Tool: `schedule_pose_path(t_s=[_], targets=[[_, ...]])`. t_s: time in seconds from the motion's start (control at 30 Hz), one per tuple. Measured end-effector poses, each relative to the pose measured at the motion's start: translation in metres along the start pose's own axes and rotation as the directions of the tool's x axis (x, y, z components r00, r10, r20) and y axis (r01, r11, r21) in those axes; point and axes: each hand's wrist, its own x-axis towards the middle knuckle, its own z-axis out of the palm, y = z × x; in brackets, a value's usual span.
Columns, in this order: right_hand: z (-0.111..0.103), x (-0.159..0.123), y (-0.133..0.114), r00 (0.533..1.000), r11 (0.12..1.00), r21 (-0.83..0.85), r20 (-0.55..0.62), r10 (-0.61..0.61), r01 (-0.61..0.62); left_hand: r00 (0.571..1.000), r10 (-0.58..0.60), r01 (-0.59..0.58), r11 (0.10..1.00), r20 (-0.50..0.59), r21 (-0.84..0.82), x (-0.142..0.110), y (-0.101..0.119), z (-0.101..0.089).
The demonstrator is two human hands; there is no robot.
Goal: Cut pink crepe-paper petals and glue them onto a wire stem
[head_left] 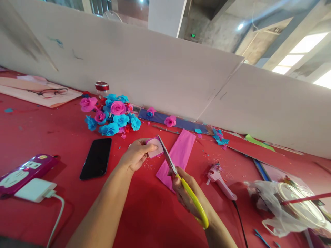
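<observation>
My left hand (136,154) pinches a light pink paper template (154,146) with darker pink paper showing behind its edges. In my right hand (184,191) is a pair of scissors (192,196) with yellow handles. The scissor tips reach up to the right edge of the template, at its upper corner. Whether the blades touch the paper I cannot tell. Below both hands, a folded strip of pink crepe paper (178,155) lies slantwise on the red table (144,213).
Blue and pink paper flowers (113,115) cluster at the back left. A phone (95,159), a purple power strip (23,174) and a white charger (36,190) lie left. A pink glue gun (221,182) and a plastic bag (271,203) are right. A white partition (165,75) stands behind.
</observation>
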Motion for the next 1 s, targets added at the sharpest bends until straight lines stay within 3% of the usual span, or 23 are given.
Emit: schedule_pose_path(t_s=[0.27,0.5,0.63,0.77,0.9,1.0], targets=[[-0.022,0.001,0.004,0.99,0.946,-0.296,0.084,-0.109,0.129,0.993,-0.045,0.036,0.996,0.11,0.08,0.004,0.001,-0.013],[-0.02,-0.001,0.001,0.999,0.937,-0.346,0.023,-0.041,0.046,0.988,-0.044,0.032,0.996,0.148,0.086,0.006,0.001,-0.018],[-0.017,-0.001,-0.001,0.999,0.99,-0.142,-0.032,-0.033,0.028,0.986,-0.018,-0.004,0.991,0.163,0.132,0.006,0.003,-0.021],[-0.011,0.005,-0.004,0.972,0.972,0.21,-0.227,-0.058,0.107,0.961,-0.001,-0.094,0.94,0.277,0.327,-0.002,-0.001,-0.011],[-0.009,0.012,-0.003,0.946,0.933,0.321,-0.318,-0.057,0.164,0.897,-0.043,-0.236,0.794,0.439,0.561,-0.009,-0.013,0.004],[-0.01,0.015,0.002,0.949,0.907,0.378,-0.307,-0.065,0.184,0.882,-0.084,-0.241,0.766,0.463,0.597,-0.01,-0.021,0.011]])
